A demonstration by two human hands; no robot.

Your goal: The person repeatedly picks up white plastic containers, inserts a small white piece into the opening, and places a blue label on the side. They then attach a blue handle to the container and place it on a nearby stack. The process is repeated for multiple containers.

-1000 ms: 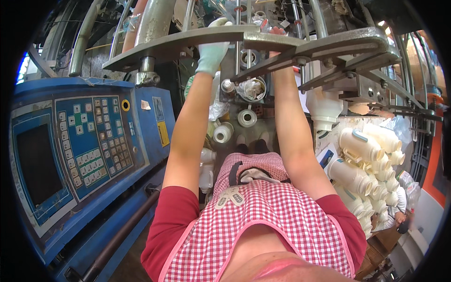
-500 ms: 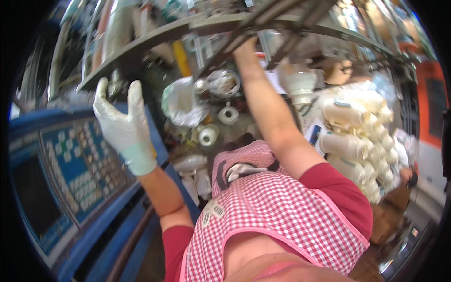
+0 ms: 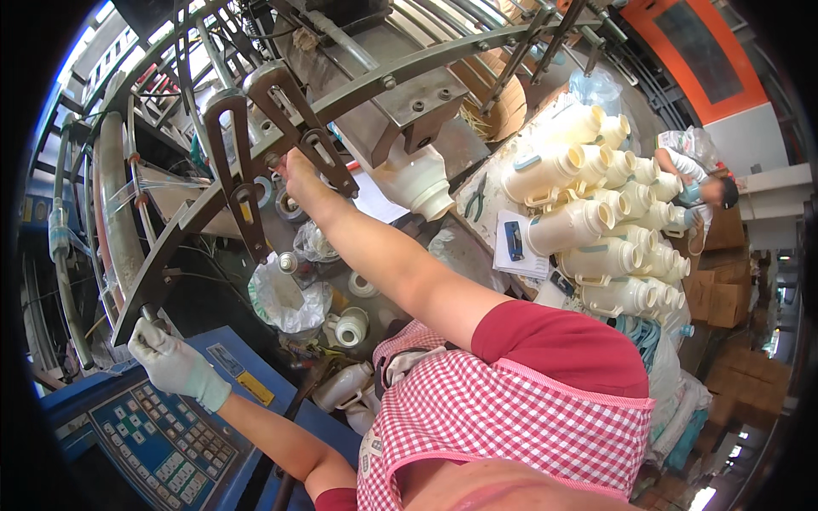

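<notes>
My left hand (image 3: 175, 366), in a white glove, is closed at the lower left end of a curved metal bar (image 3: 192, 220). Its fingers are wrapped at a short metal peg (image 3: 148, 313) that sticks out there. My bare right hand (image 3: 298, 176) reaches up to the same bar, beside a slotted metal bracket (image 3: 285, 119). The bracket and bar partly cover its fingers, so their grip is hidden. To the right of that arm, a cream plastic container (image 3: 415, 183) hangs neck down under a metal block (image 3: 396, 98).
A blue control panel (image 3: 166, 434) with keys lies below my left hand. Stacked cream jugs (image 3: 579, 230), pliers (image 3: 475, 198) and papers with a blue cutter (image 3: 514, 240) lie on the right-hand table. A plastic-lined bin (image 3: 290, 298) stands below the bar. Another person (image 3: 694, 187) is far right.
My left hand has gone from spread fingers to closed at the bar's end. The whole view has swung, and the curved bar and my right hand now sit further left and lower in it.
</notes>
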